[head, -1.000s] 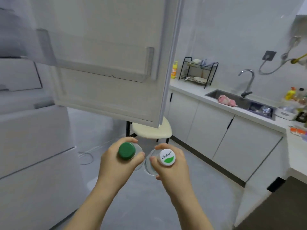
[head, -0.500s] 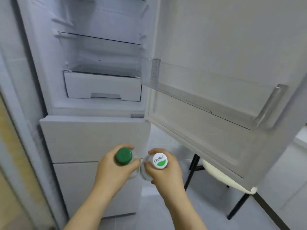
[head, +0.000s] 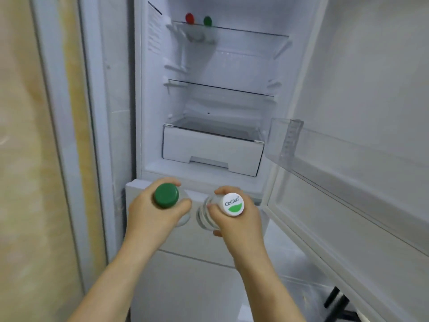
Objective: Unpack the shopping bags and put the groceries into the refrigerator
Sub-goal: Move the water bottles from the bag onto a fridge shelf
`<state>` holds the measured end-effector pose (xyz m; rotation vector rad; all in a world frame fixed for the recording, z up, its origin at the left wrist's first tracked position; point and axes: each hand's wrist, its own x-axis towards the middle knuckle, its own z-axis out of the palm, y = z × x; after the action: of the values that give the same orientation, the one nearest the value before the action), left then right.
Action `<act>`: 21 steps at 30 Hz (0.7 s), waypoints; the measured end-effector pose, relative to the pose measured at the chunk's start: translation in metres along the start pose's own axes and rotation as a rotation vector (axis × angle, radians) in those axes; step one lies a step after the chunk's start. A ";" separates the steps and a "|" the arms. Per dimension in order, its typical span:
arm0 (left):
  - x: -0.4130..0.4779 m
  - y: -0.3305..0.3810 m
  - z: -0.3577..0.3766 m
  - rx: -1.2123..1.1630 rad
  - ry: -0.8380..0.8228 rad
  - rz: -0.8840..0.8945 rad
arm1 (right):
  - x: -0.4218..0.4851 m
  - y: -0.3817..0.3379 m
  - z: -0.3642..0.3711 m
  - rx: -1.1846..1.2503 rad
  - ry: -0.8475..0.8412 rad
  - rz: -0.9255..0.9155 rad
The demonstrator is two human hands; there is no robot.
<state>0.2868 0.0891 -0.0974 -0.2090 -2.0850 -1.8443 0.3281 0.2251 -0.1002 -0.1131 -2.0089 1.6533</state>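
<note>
Grips a green-capped bottle (head: pixel 166 195) in left hand (head: pixel 151 217), a white-capped bottle (head: pixel 232 204) in right hand (head: pixel 239 224), side by side. Faces the open refrigerator (head: pixel 232 66): white drawer (head: pixel 209 154) just beyond the hands, red cap (head: pixel 189 18) and green cap (head: pixel 207 20) far above, clear door bin (head: pixel 285 140) up-right.

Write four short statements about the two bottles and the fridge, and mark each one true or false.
1. The left hand grips a green-capped bottle. True.
2. The right hand holds nothing. False: it grips a white-capped bottle.
3. The refrigerator door is closed. False: it stands open on the right.
4. A red cap and a green cap show at the top shelf. True.
</note>
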 end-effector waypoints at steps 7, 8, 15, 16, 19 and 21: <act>0.087 0.013 -0.004 -0.108 0.050 0.177 | 0.079 -0.026 0.042 0.075 0.059 -0.174; 0.102 0.016 -0.005 -0.125 0.051 0.200 | 0.092 -0.031 0.048 0.094 0.075 -0.199; 0.205 0.038 -0.003 -0.311 0.096 0.300 | 0.176 -0.065 0.079 0.255 0.212 -0.365; 0.217 0.041 0.000 -0.331 0.100 0.324 | 0.188 -0.068 0.083 0.259 0.236 -0.388; 0.245 0.050 0.010 -0.362 0.122 0.396 | 0.217 -0.073 0.091 0.241 0.288 -0.456; 0.261 0.054 0.018 -0.377 0.137 0.428 | 0.235 -0.075 0.094 0.233 0.316 -0.513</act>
<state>0.0595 0.0839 0.0431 -0.5574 -1.4464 -1.8938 0.1048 0.2137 0.0401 0.1991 -1.4456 1.4163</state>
